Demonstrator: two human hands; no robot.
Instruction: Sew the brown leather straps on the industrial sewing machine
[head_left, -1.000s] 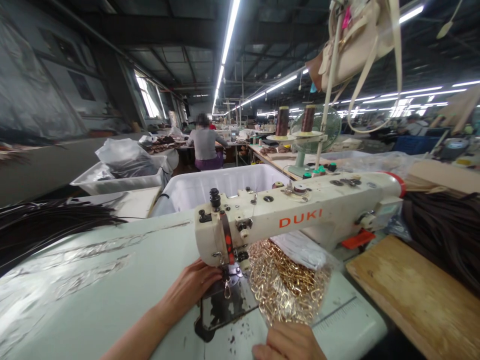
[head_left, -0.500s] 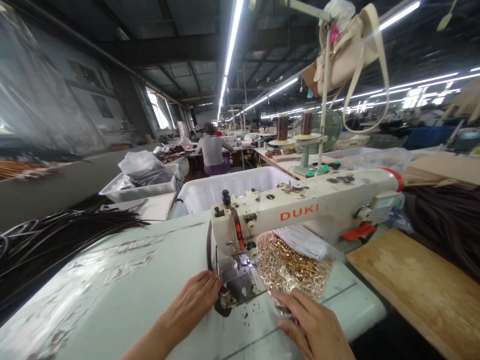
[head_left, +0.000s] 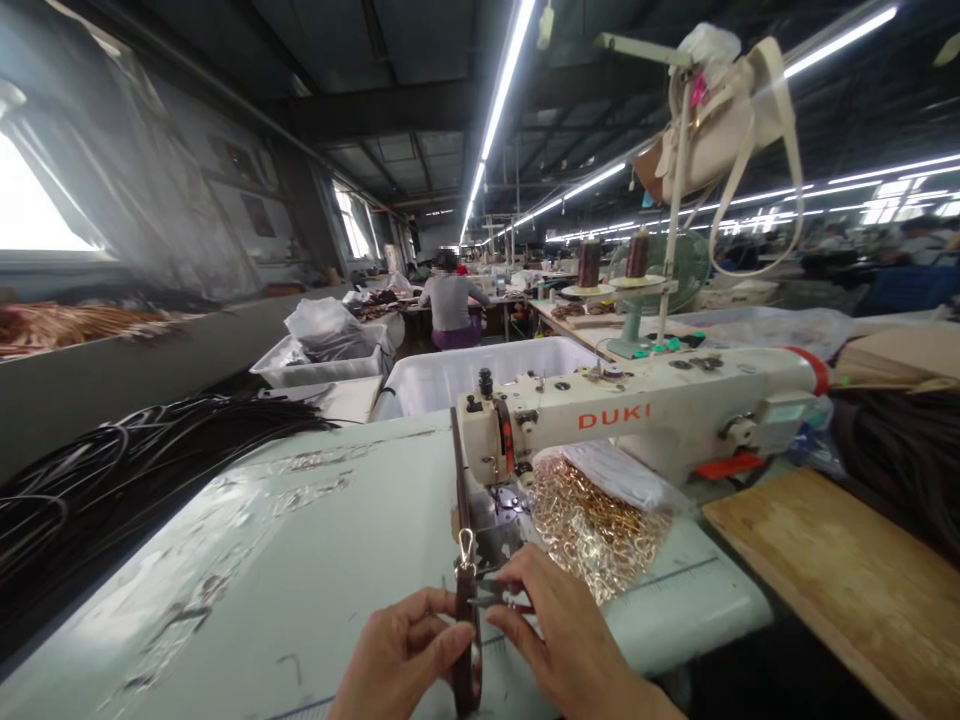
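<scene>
My left hand (head_left: 405, 655) pinches a dark leather strap (head_left: 466, 650) that has a gold clasp at its end, near the table's front edge. My right hand (head_left: 559, 645) holds small thread snips (head_left: 495, 598) against the strap just below the clasp. The strap runs up and back past the needle of the white DUKI sewing machine (head_left: 637, 410). A clear bag of gold metal clasps (head_left: 600, 525) lies under the machine's arm, just right of my hands.
A heap of dark straps (head_left: 127, 470) lies on the left of the pale green table (head_left: 315, 540). A wooden board (head_left: 840, 570) sits at the right. White bins (head_left: 457, 375) stand behind the machine. A person (head_left: 450, 305) sits far back. A cream handbag (head_left: 720, 120) hangs overhead.
Both hands have come back from the needle area toward the front edge, pulling the strap out with them. The right hand left the bag of clasps and now holds snips at the strap.
</scene>
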